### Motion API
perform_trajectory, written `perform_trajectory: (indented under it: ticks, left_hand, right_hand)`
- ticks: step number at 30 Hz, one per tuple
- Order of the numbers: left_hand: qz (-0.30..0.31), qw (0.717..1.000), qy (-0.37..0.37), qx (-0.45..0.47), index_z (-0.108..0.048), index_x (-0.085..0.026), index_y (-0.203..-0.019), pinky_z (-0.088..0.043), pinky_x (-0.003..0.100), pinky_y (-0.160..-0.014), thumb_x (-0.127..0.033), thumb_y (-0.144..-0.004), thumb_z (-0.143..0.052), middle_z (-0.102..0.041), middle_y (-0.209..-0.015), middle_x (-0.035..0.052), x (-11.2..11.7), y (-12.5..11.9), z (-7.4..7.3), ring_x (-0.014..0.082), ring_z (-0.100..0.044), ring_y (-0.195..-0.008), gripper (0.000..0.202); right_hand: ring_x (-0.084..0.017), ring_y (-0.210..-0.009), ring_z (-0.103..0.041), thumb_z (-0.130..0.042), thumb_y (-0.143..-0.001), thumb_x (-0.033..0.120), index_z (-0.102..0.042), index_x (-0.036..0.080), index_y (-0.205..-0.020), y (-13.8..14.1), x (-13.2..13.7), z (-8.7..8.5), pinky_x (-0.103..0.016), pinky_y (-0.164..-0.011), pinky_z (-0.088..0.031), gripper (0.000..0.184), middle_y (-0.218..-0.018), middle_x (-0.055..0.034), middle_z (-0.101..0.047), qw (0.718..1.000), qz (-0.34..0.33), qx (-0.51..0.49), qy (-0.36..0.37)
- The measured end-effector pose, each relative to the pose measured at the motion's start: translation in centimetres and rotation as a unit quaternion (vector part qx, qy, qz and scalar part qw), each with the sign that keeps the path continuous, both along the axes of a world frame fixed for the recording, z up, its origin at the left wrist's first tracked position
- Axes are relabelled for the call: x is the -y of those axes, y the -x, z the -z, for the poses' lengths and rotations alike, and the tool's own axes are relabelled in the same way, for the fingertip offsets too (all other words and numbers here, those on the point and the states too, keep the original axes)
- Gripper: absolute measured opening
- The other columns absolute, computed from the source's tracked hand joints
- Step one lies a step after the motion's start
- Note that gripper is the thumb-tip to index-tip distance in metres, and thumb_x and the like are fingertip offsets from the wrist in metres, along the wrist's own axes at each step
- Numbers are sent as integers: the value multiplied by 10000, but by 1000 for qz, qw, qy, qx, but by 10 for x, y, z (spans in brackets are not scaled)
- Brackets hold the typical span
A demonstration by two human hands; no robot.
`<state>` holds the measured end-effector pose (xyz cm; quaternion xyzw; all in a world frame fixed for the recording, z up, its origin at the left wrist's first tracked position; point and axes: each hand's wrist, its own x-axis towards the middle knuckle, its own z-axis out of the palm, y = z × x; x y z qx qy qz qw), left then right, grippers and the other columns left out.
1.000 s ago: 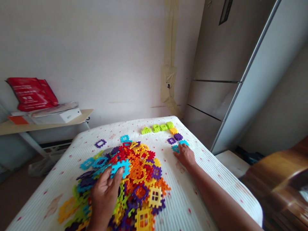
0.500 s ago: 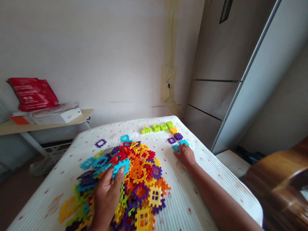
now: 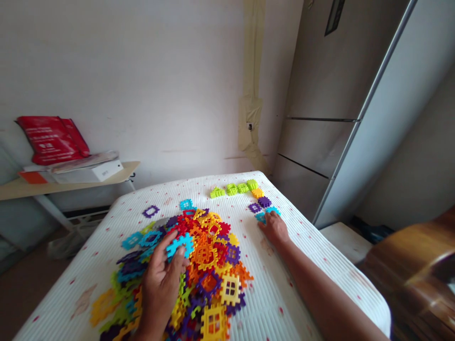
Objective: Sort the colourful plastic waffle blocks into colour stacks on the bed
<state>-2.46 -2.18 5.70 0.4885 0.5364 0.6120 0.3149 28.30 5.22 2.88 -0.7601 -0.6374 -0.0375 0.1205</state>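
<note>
In my left hand (image 3: 161, 279) is a light-blue toothed building block (image 3: 177, 244), gripped by the thumb and fingers above a heaped pile of mixed-colour toothed blocks (image 3: 206, 255). My right hand (image 3: 276, 228) reaches out to the right part of the table, its curled fingers down on light-blue blocks (image 3: 260, 217). Those fingertips are partly hidden, and another light-blue block (image 3: 273, 210) shows just beyond them. Past it lie a dark purple block (image 3: 264, 201), a purple window block (image 3: 254, 207) and a yellow block (image 3: 258, 192).
Several lime-green blocks (image 3: 242, 188) form a row near the far edge of the white ribbed table cover (image 3: 302, 265). A purple frame block (image 3: 151, 211) lies apart at the left. A side table (image 3: 128, 171) carries boxes and a red bag (image 3: 53, 139). A tall refrigerator (image 3: 320, 94) stands right.
My left hand's fingers have shifted on the light-blue block, with the index finger now raised higher. My right hand stays at the same blocks. The view has moved slightly.
</note>
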Motion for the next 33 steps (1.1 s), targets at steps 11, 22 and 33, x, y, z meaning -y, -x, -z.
perform_trajectory:
  ticks: [11, 22, 33]
  left_hand:
    - [-25, 998, -45, -28, -613, -195, -947, -468, 261, -708, -408, -785, -582, -637, -867, 36, 2, 0, -4, 175, -593, -775, 270]
    - [38, 998, -32, 41, -491, -193, -728, -416, 206, -577, -307, -710, -686, -562, -642, -28, 1, -1, 0, 112, -528, -590, 226]
    - [48, 998, -15, 24, -584, -194, -1108, -479, 259, -753, -381, -791, -601, -653, -978, 54, 4, -4, -6, 169, -605, -860, 368]
  right_hand:
    - [-192, -852, -586, -406, -934, 307, -640, 182, -915, 45, 19, -9, -288, -736, -448, 266, -909, -91, -627, 950, -250, -58, -176]
    - [-213, -857, -599, -539, -852, 472, -537, 164, -1113, 128, 69, -29, -326, -737, -500, 404, -940, -92, -632, 866, -414, -211, -184]
    - [-263, -1024, -569, -541, -843, 472, -340, 150, -1358, 145, 78, -25, -410, -852, -501, 640, -1141, -154, -585, 867, -406, -222, -186]
